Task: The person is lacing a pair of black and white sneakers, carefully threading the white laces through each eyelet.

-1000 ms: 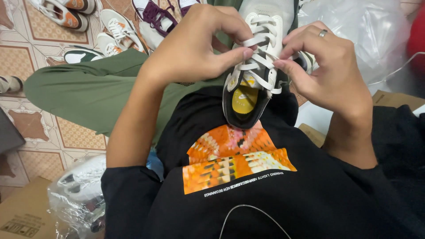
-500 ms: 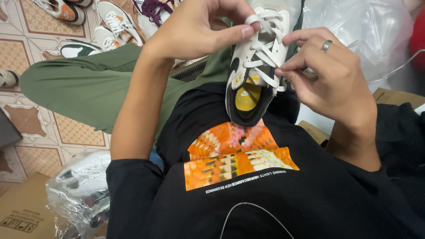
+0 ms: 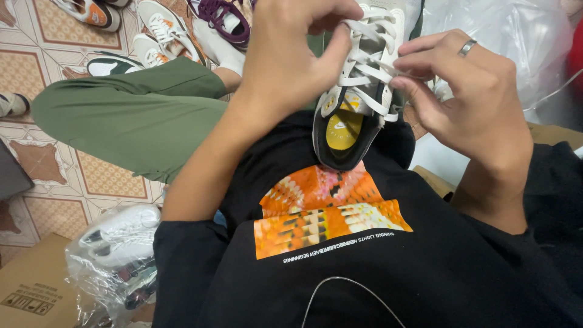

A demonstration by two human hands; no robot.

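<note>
A white-laced sneaker is being held and laced by two bare hands over the lap.

The grey-and-white low sneaker with a yellow insole and dark collar is held heel-down against the black printed sweatshirt, its toe pointing to 12 o'clock. A white flat lace is pinched closed between thumb and fingers of the left hand at 10 o'clock of the shoe. Another lace strand is gripped by the closed fingertips of the right hand, which wears a silver ring, at 3 o'clock of the shoe. An olive-green trouser leg is seen at 9 o'clock. Loose sneakers lie on the patterned tile floor at 11 o'clock. White shoes in a clear plastic bag rest beside a brown cardboard box at 7 o'clock.
</note>
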